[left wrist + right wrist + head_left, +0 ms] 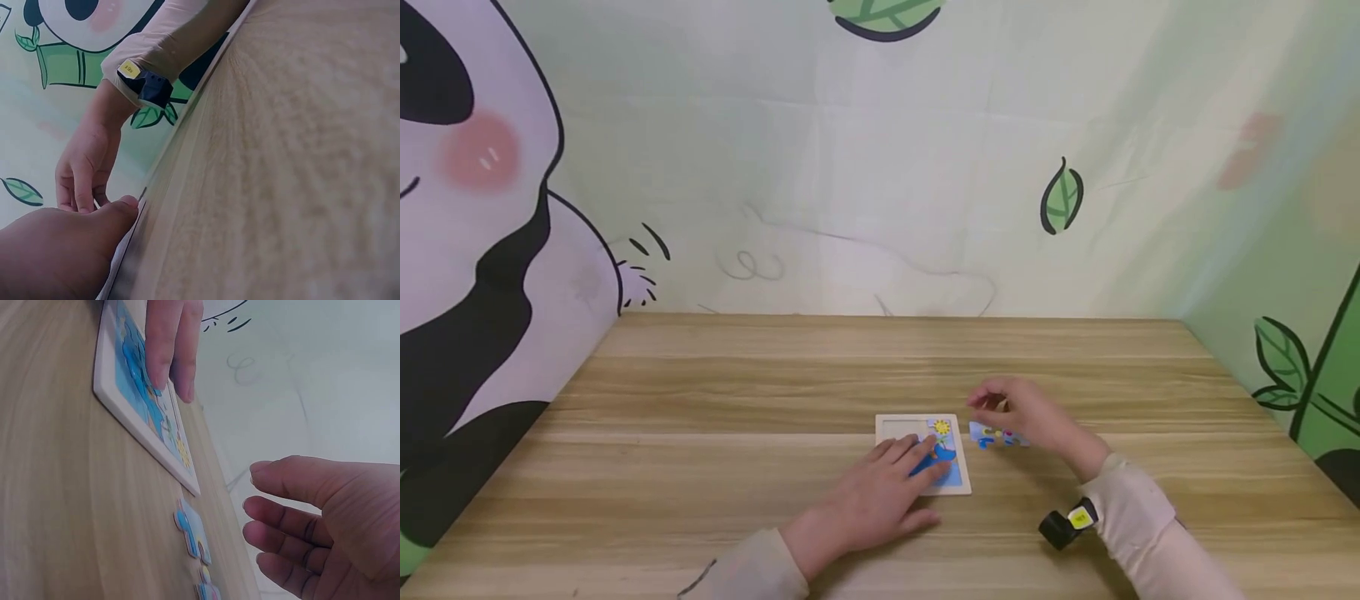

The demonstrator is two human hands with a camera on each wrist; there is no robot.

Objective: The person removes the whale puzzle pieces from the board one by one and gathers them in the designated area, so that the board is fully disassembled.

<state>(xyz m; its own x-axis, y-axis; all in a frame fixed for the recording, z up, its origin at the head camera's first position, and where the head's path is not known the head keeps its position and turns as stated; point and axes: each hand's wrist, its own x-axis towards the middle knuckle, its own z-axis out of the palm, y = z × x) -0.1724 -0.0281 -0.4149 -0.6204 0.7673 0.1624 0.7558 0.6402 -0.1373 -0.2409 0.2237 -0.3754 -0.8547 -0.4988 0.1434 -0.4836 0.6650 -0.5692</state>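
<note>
A square jigsaw puzzle with a pale frame (955, 490) lies flat on the table, its right part filled with a blue scene and a yellow sun (942, 427). Fingers spread, my left hand (887, 492) rests on the puzzle and covers much of its lower left. Just right of the frame lie loose puzzle pieces (985, 434), partly hidden under my right hand (1030, 412). That hand hovers above them, fingers loosely bent. In the right wrist view, the thumb and fingers of the right hand (325, 519) stand apart with nothing between them, near a blue-edged piece (195, 531).
The wood-grain table (700, 383) reaches back to a wall (865, 200) painted with a panda and leaves. A black wrist camera (1060, 528) with a yellow label sits at my right cuff, low over the table.
</note>
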